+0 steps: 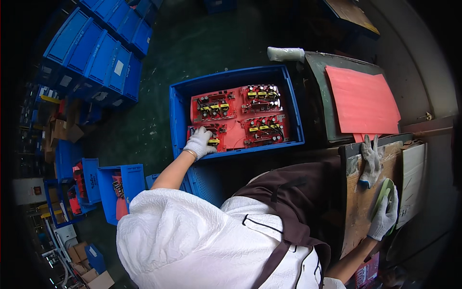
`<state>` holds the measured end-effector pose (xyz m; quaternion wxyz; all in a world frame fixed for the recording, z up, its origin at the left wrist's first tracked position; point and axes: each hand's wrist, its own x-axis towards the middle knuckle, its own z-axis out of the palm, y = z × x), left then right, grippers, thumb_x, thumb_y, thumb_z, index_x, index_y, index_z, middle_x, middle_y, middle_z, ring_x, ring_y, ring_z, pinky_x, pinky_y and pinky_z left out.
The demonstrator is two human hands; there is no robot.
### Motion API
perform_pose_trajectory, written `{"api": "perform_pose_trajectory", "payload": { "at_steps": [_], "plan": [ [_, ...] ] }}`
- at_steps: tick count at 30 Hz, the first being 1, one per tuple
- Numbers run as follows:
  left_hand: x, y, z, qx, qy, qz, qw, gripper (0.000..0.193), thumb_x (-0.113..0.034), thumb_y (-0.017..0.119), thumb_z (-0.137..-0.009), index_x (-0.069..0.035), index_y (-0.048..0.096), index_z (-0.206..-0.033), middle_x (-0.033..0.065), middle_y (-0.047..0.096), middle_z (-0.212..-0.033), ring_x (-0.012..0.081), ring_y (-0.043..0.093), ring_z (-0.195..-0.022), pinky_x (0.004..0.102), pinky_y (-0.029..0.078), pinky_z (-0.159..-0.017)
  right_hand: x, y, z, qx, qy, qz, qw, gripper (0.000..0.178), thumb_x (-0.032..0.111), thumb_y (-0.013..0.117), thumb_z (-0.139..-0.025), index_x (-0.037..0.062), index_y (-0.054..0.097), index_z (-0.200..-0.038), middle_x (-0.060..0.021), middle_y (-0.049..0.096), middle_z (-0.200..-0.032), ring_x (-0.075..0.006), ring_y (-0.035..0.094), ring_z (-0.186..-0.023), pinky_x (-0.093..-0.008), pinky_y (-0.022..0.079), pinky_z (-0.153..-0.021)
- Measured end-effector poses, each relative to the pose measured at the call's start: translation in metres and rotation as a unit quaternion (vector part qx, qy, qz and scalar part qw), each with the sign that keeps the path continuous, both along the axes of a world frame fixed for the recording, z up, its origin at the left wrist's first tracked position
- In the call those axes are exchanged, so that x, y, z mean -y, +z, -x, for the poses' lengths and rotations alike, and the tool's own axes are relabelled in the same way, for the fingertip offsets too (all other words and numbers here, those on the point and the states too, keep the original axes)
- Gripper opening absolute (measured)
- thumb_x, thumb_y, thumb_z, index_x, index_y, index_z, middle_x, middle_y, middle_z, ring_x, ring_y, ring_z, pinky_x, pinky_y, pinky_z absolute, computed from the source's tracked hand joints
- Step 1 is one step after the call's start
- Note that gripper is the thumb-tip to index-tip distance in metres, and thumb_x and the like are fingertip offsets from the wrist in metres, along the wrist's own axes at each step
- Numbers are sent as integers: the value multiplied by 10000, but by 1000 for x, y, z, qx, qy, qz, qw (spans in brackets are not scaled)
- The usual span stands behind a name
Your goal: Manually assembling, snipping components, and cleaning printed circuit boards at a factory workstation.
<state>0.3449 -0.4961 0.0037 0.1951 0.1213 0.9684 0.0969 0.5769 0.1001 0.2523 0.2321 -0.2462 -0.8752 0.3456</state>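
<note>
Inside a blue crate in front of me, red circuit boards with yellow transformers lie on a pink sheet. My left hand, in a white glove, has its bent fingers on the near-left circuit board and partly covers it. The other boards lie at the far left, far right and near right. At the wooden bench on the right, my gloved right hand is closed round a flat green object, whose kind I cannot make out.
A loose glove lies on the bench, with pink foam sheets beyond it. Stacked blue crates stand at the far left. A smaller crate with boards is at my left, near cardboard boxes.
</note>
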Motion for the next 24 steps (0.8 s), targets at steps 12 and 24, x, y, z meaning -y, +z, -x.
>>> {"api": "perform_pose_trajectory", "payload": {
  "at_steps": [12, 24],
  "plan": [
    [7, 22, 35, 34, -231, 45, 971, 220, -241, 669, -939, -67, 708, -1067, 165, 659, -1117, 369, 645, -1081, 470, 537, -940, -14, 10, -13, 5, -52, 2, 999, 428, 78, 583, -1043, -47, 551, -1451, -132, 606, -1456, -207, 575, -1310, -322, 428, -1119],
    [14, 4, -2, 3, -97, 118, 988, 364, -113, 697, -837, -81, 637, -1195, 165, 666, -1171, 344, 638, -1155, 466, 554, -950, -23, -6, -4, 39, -43, -12, 998, 422, 73, 567, -1049, -31, 550, -1458, -133, 594, -1471, -205, 572, -1317, -321, 428, -1122]
  ]
}}
